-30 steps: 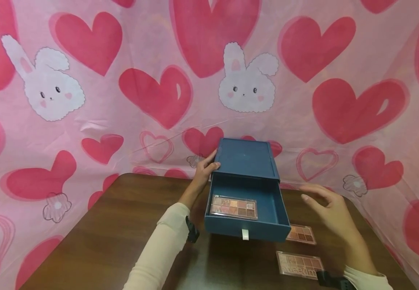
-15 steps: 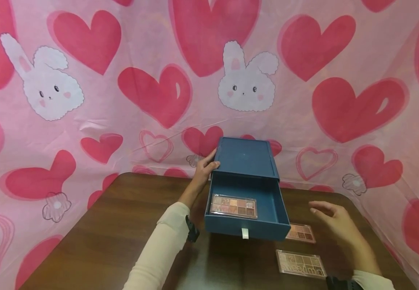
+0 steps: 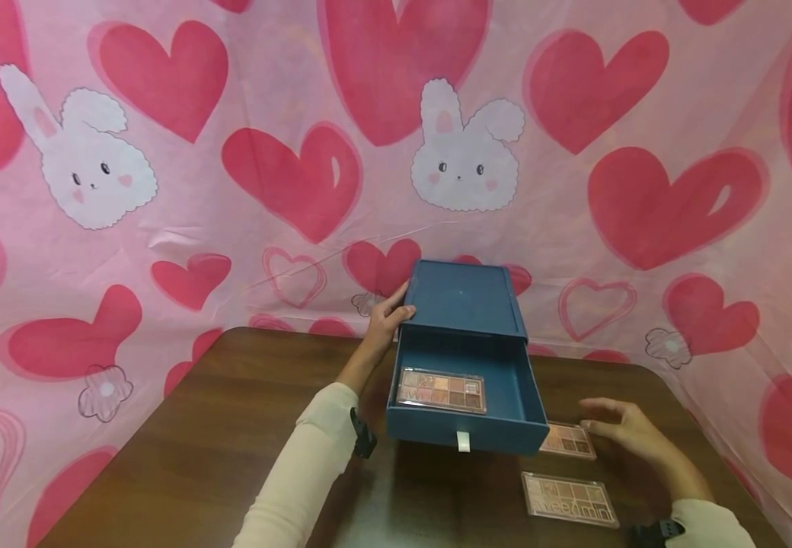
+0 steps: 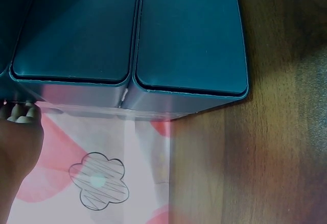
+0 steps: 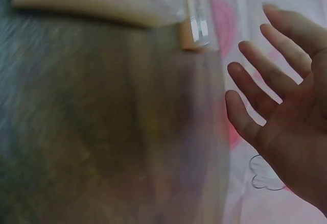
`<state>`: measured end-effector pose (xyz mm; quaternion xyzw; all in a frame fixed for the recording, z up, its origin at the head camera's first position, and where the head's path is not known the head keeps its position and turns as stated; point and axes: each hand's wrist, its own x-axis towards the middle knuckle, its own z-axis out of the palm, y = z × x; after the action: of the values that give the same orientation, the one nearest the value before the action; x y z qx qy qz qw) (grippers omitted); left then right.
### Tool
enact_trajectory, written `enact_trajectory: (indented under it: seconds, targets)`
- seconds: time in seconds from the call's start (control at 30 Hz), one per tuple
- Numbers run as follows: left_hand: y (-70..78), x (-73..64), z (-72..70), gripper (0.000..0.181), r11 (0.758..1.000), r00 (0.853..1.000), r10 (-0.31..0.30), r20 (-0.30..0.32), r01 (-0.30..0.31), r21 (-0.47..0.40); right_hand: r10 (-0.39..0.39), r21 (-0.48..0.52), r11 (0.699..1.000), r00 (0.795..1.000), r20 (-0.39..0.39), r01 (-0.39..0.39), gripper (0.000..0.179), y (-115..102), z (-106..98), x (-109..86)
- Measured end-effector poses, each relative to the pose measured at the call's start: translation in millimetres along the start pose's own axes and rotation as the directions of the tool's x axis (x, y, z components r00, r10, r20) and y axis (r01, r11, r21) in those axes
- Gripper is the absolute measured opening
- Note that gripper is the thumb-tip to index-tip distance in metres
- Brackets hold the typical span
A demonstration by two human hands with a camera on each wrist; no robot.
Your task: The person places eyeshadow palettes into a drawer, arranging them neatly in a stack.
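Note:
A blue drawer unit (image 3: 464, 297) stands at the table's far side, its top drawer (image 3: 423, 426) pulled out, with a white tab (image 3: 463, 441) on the front. My left hand (image 3: 384, 323) grips the unit's left side, thumb over the top edge. One eyeshadow palette (image 3: 440, 390) lies in the drawer's left part. Right of the unit, a second palette (image 3: 570, 441) lies on the table, partly hidden by the drawer; a third palette (image 3: 569, 499) with raised lettering lies nearer. My right hand (image 3: 632, 439), fingers spread in the right wrist view, hovers by the second palette's right edge, holding nothing.
The brown wooden table (image 3: 231, 441) ends at a pink cloth backdrop (image 3: 286, 91) printed with hearts and rabbits. In the left wrist view, the unit's blue panels (image 4: 189, 35) stand beside the bare wood. The right wrist view is blurred over the table.
My right hand has come down from beside the drawer toward the second palette. The left hand, drawer unit and palettes stay where they were.

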<state>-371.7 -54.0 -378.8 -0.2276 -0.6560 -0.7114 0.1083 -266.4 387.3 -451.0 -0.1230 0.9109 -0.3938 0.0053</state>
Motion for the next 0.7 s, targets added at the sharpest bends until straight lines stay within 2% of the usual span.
enact_trajectory:
  seconds: [0.1, 0.17, 0.33, 0.4, 0.6, 0.7]
  targets:
    - [0.1, -0.4, -0.3, 0.071, 1.0, 1.0, -0.004, -0.002, 0.004, 0.015, -0.019, 0.037, 0.999, 0.997, 0.075, 0.016, 0.051, 5.7, 0.8, -1.0]
    - [0.7, -0.7, -0.6, 0.071, 1.0, 1.0, -0.008, -0.004, 0.008, 0.019, 0.002, 0.077, 0.997, 0.995, 0.098, -0.01, 0.055, 7.9, 2.6, -1.2]
    - [-0.7, -0.4, -2.0, 0.07, 1.0, 1.0, -0.003, -0.013, 0.003, 0.012, -0.017, 0.126, 0.992, 0.994, 0.105, 0.004, 0.058, 11.3, 9.5, -0.1]
    - [-0.7, -0.1, -2.5, 0.069, 1.0, 1.0, -0.002, -0.014, 0.002, 0.019, -0.066, 0.119, 0.991, 0.992, 0.11, 0.053, 0.058, 12.6, 12.0, 0.2]
    - [1.5, 1.5, -3.3, 0.068, 0.999, 1.0, -0.004, 0.007, 0.004, 0.036, -0.142, 0.142, 0.982, 0.981, 0.132, 0.123, 0.061, 16.6, 16.4, 0.7]
    - [9.1, -0.2, -2.5, 0.069, 1.0, 1.0, -0.013, 0.028, 0.012, 0.029, -0.181, 0.164, 0.974, 0.974, 0.138, 0.158, 0.06, 18.3, 17.2, 0.9]
